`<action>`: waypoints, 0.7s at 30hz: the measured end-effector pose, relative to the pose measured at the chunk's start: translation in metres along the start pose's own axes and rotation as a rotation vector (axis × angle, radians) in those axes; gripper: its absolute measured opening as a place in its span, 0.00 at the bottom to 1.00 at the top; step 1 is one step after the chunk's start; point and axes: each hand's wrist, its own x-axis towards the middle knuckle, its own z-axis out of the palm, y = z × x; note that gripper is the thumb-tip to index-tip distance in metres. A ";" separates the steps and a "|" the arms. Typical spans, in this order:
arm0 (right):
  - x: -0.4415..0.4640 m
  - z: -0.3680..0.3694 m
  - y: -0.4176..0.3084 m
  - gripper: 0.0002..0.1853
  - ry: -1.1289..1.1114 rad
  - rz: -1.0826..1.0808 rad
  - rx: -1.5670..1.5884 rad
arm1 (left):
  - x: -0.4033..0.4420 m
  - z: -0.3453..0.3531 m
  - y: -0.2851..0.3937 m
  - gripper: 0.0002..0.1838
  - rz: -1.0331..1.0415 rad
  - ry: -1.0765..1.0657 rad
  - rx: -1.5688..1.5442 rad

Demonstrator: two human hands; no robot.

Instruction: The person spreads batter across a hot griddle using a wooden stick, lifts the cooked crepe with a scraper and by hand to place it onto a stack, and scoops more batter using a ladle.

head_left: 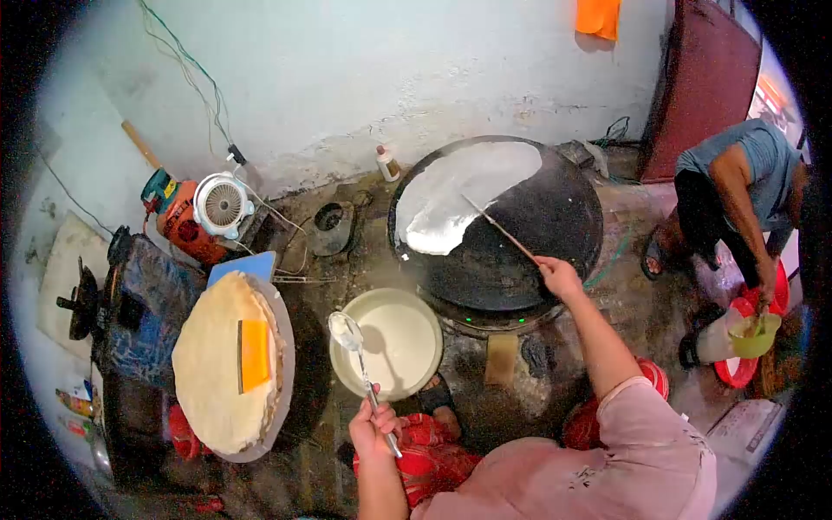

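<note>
My right hand [559,277] grips a thin wooden stick [513,238], its far end resting in the white batter [472,186] on a large round black griddle [563,212]. The batter covers the griddle's upper left part; the rest of the surface shows black. My left hand [373,425] is closed around the handle of a metal ladle [347,334]. The ladle's bowl hangs over the left side of a wide basin [436,334] of pale batter. To the left lies a stack of thin round flatbreads [208,368] with an orange-yellow scraper [255,355] on top.
An orange gas cylinder [186,221] and white fan [223,204] stand at the back left. A small bottle [387,163] is by the wall. At right a co-worker [745,182] bends over red buckets, holding a yellow-green container [754,336]. A tan block [501,360] lies before the griddle.
</note>
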 end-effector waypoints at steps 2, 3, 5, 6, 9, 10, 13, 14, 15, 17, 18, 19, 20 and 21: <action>-0.008 0.026 0.018 0.14 -0.076 -0.186 0.037 | -0.001 -0.001 0.002 0.15 -0.014 -0.023 -0.007; -0.023 0.028 0.008 0.14 -0.167 -0.211 0.110 | -0.003 -0.002 0.003 0.15 -0.013 -0.021 -0.007; -0.063 0.018 -0.017 0.14 -0.191 -0.135 0.006 | -0.005 -0.005 0.004 0.15 -0.064 -0.017 -0.051; -0.084 0.007 -0.025 0.15 -0.197 -0.129 -0.064 | -0.004 -0.011 0.005 0.16 -0.050 -0.049 -0.080; -0.123 0.006 -0.007 0.24 -0.216 -0.252 -0.312 | -0.005 -0.020 0.011 0.16 -0.080 -0.097 -0.124; -0.134 0.009 0.000 0.25 -0.202 -0.270 -0.378 | -0.008 -0.020 0.012 0.16 -0.058 -0.109 -0.111; -0.143 0.032 -0.008 0.25 -0.083 -0.304 -0.422 | -0.010 -0.025 0.017 0.16 -0.052 -0.133 -0.108; -0.143 0.046 -0.014 0.25 0.023 -0.314 -0.398 | -0.009 -0.030 0.019 0.15 -0.089 -0.141 -0.147; -0.138 0.056 -0.032 0.26 -0.029 -0.331 -0.402 | -0.010 -0.030 0.020 0.15 -0.075 -0.149 -0.130; -0.125 0.091 -0.068 0.25 -0.006 -0.340 -0.353 | -0.012 -0.028 0.024 0.15 -0.083 -0.093 -0.104; -0.115 0.110 -0.087 0.31 -0.149 -0.220 -0.355 | -0.013 -0.028 0.025 0.15 -0.079 -0.094 -0.100; -0.108 0.131 -0.098 0.33 -0.117 -0.347 -0.421 | -0.014 -0.028 0.025 0.14 -0.077 -0.102 -0.059; -0.099 0.154 -0.109 0.33 -0.070 -0.434 -0.463 | -0.015 -0.030 0.028 0.14 -0.075 -0.107 -0.016; -0.092 0.170 -0.122 0.35 -0.112 -0.439 -0.564 | -0.003 -0.048 0.032 0.14 -0.071 -0.138 0.028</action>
